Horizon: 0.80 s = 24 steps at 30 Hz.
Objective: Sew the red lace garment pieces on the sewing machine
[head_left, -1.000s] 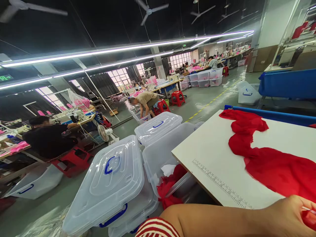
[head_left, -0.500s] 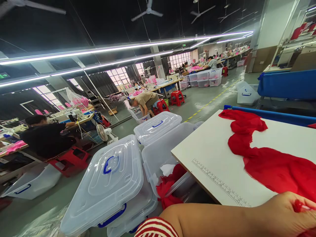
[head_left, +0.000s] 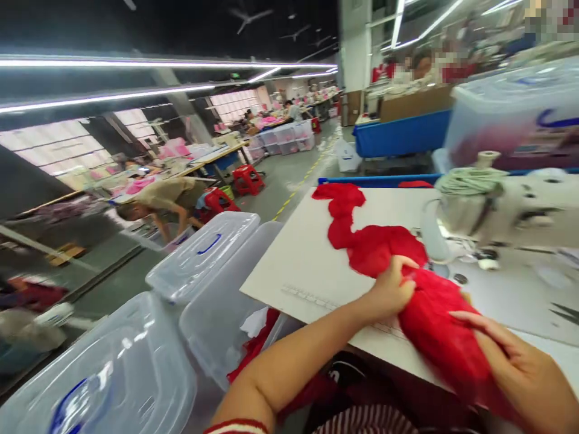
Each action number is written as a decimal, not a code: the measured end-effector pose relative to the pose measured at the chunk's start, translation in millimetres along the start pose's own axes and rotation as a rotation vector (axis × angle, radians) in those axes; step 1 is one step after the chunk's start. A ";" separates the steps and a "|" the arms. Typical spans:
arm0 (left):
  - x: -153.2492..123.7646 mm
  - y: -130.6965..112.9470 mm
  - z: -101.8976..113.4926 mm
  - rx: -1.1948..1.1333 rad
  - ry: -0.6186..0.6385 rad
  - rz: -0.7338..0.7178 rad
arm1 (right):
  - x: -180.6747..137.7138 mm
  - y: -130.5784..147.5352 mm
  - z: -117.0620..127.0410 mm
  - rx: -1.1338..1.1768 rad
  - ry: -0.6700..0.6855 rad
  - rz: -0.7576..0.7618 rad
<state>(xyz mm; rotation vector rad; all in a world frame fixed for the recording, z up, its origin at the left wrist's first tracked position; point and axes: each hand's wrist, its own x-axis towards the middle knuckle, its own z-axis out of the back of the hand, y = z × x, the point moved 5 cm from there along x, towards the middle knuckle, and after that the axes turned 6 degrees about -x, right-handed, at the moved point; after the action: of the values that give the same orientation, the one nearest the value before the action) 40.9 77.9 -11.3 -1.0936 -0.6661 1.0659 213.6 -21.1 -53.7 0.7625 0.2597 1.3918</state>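
Here, red fabric [head_left: 441,319] flanks the left hand [head_left: 392,289]

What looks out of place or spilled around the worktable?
Red cloth in the open bin beside the worktable appears to droop over the rim rather than lie inside. Nothing else stands out; the bunched fabric in the left hand shows no tear, though blur could hide one.
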 end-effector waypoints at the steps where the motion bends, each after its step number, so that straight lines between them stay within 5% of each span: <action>1: 1.1 -3.8 1.4 0.029 0.027 -0.050 | -2.4 1.0 3.7 0.038 0.020 -0.049; 9: 0.3 -9.9 -15.7 0.212 0.152 -0.137 | -11.1 15.0 22.9 -0.003 0.057 0.043; 13: -1.1 -13.8 -17.3 0.315 0.145 -0.081 | -13.8 10.7 27.4 0.032 0.006 -0.031; 16: -0.3 -14.2 -17.5 0.425 0.149 -0.027 | -7.2 4.7 22.0 0.280 -0.026 -0.227; 19: -0.7 -17.3 -17.4 0.482 0.143 -0.062 | -1.0 6.8 3.1 0.646 0.113 -0.386; 21: -1.6 -18.7 -16.6 0.501 0.153 -0.106 | 3.2 15.0 -4.5 0.824 0.178 -0.388; 24: 1.2 -13.9 -15.9 0.520 0.227 -0.144 | 14.2 24.3 2.3 0.861 0.041 -0.243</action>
<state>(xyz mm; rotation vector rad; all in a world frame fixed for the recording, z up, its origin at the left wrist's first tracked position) 59.8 72.0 -4.0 -0.6873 -0.2566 0.9038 198.7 -8.7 -33.2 1.3484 0.9880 1.0361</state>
